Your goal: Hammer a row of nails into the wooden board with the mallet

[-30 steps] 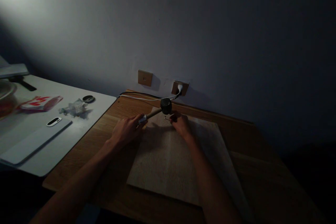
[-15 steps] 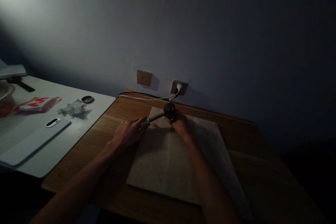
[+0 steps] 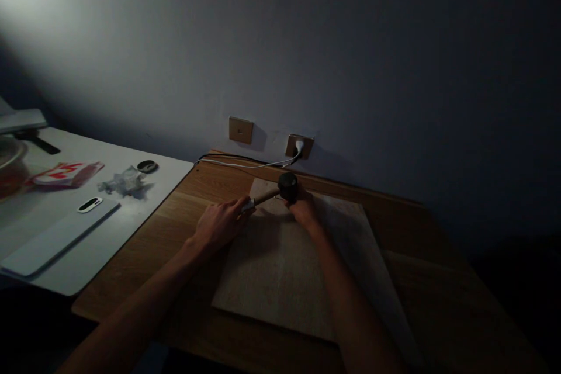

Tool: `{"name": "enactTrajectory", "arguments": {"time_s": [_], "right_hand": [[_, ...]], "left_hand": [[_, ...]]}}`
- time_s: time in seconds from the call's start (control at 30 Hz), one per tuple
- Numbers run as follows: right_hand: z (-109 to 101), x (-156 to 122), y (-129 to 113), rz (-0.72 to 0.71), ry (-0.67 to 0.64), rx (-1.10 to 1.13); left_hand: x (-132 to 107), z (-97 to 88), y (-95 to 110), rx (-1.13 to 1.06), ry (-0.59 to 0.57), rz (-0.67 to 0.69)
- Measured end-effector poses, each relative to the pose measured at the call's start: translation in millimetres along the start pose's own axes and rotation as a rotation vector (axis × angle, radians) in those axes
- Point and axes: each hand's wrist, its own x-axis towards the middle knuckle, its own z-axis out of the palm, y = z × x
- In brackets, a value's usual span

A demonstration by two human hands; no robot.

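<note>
A mallet with a black head [image 3: 288,186] and a wooden handle [image 3: 266,195] is held above the far part of a pale wooden board [image 3: 274,280]. My left hand [image 3: 221,221] is closed round the handle's pale lower end. My right hand [image 3: 304,209] is at the board's far part, right beside and partly behind the mallet head. Its fingers are bent together and mostly hidden by the head, so what they pinch, if anything, cannot be made out.
The board lies on a brown wooden table [image 3: 184,204]. Cables [image 3: 245,165] run along its back to a wall socket [image 3: 302,146]. On the white table [image 3: 166,175] at left are a slim white panel [image 3: 56,239], crumpled clear plastic [image 3: 127,182] and a red-and-white packet [image 3: 65,175].
The mallet and my left hand have shifted slightly to the right. My right hand stays beside the head, with its fingers a little more covered.
</note>
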Motion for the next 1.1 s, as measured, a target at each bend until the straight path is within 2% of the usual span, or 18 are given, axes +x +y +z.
{"name": "enactTrajectory", "arguments": {"time_s": [0.1, 0.23, 0.37, 0.57, 0.67, 0.8, 1.1], "right_hand": [[-9, 3, 6, -0.029, -0.068, 0.123], [-33, 7, 20, -0.012, -0.189, 0.258], [-59, 6, 26, 0.031, -0.258, 0.238], [-82, 1, 10, 0.008, -0.404, 0.164], [-82, -1, -1, -0.019, -0.463, 0.088], [-72, -3, -9, -0.024, -0.521, 0.007], [-58, 4, -1, -0.064, -0.393, 0.036]], "left_hand": [[0, 0.8, 4, 0.019, -0.013, -0.003], [0, 1.7, 6, 0.033, -0.025, 0.006], [0, 1.6, 5, 0.027, -0.027, -0.009], [0, 1.5, 5, 0.01, -0.041, -0.01], [0, 1.2, 6, -0.032, -0.044, -0.038], [1, -0.6, 5, -0.057, -0.034, -0.085], [2, -8.3, 4, -0.059, -0.068, -0.145]]}}
